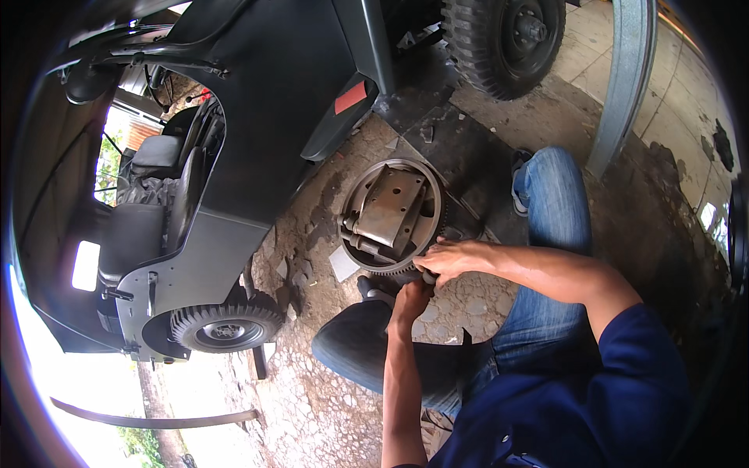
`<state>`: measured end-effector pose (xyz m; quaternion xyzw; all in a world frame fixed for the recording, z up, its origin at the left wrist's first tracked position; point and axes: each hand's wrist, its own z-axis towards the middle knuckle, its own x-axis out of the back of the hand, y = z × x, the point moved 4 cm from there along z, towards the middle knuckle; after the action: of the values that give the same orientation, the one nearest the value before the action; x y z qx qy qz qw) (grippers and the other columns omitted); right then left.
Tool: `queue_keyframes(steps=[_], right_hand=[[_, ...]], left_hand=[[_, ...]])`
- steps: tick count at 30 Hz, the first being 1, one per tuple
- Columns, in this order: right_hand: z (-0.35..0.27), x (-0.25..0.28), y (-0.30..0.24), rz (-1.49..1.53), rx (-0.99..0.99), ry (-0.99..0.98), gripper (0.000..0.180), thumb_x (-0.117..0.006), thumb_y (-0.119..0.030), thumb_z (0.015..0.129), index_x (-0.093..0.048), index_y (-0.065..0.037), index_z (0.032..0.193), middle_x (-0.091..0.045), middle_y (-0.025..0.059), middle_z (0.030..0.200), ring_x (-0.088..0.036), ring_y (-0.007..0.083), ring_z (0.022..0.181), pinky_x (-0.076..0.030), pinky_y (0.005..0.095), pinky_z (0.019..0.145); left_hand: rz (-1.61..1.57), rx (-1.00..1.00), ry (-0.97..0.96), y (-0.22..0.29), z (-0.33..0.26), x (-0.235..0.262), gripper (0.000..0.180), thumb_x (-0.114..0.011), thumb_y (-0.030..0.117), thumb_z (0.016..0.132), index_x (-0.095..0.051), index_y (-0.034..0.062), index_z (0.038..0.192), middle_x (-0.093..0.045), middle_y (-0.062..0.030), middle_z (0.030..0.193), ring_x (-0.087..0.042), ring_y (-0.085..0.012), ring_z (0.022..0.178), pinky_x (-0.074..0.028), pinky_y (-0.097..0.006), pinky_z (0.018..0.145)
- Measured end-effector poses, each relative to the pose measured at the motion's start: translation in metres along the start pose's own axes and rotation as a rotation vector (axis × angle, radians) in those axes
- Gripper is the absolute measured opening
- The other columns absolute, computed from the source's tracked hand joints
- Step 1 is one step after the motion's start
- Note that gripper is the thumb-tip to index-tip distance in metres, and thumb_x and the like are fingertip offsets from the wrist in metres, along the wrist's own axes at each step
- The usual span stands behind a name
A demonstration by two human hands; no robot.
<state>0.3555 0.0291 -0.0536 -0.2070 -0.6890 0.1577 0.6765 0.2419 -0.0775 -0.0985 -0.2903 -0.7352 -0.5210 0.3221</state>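
Observation:
A round metal wheel with a toothed rim (425, 231) lies at the near side of a dark base in front of my crossed legs. On top of it rests a metal bracket with holes in its plate (388, 209) and a rod-like barrel along one edge. My left hand (412, 300) is closed in a fist just below the rim. Beside and above it, my right hand (445, 260) is bent closed against the wheel's lower right edge. A small dark rounded piece (429, 277) shows between the hands; its kind is hidden by my fingers.
A dark green open vehicle (265, 117) with black seats stands at the left. At the top is a knobbly tyre (488, 54), with a grey metal post (624, 86) to its right. Broken stone and a pale flat piece (343, 264) lie on the rough ground.

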Motion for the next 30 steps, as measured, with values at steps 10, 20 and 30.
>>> queue_keyframes(steps=[10, 20, 30], right_hand=[[0.007, -0.001, 0.006, 0.044, -0.091, -0.085, 0.053, -0.072, -0.038, 0.08, -0.055, 0.001, 0.112, -0.066, 0.0186, 0.099, -0.062, 0.0346, 0.1, -0.047, 0.0514, 0.085], [0.019, -0.011, 0.013, 0.108, -0.236, -0.312, 0.06, -0.074, -0.036, 0.076, -0.049, -0.002, 0.118, -0.061, 0.017, 0.11, -0.055, 0.0331, 0.114, -0.04, 0.0551, 0.095], [0.009, -0.006, 0.006, 0.028, -0.157, -0.236, 0.058, -0.069, -0.037, 0.082, -0.046, -0.002, 0.123, -0.061, 0.0182, 0.111, -0.055, 0.0351, 0.114, -0.039, 0.0548, 0.098]], left_hand=[[0.009, -0.155, 0.064, 0.005, 0.001, 0.0, 0.027, -0.061, 0.015, 0.086, -0.057, 0.005, 0.111, -0.064, -0.0261, 0.096, -0.059, -0.0442, 0.096, -0.049, -0.05, 0.073], [0.038, -0.131, 0.018, 0.001, 0.002, -0.002, 0.022, -0.062, 0.015, 0.085, -0.058, 0.0013, 0.103, -0.063, -0.0262, 0.089, -0.06, -0.0439, 0.091, -0.049, -0.051, 0.071], [-0.003, -0.044, 0.014, 0.006, 0.002, -0.001, 0.021, -0.058, 0.016, 0.087, -0.059, -0.0015, 0.098, -0.063, -0.0284, 0.085, -0.063, -0.0436, 0.088, -0.049, -0.047, 0.068]])
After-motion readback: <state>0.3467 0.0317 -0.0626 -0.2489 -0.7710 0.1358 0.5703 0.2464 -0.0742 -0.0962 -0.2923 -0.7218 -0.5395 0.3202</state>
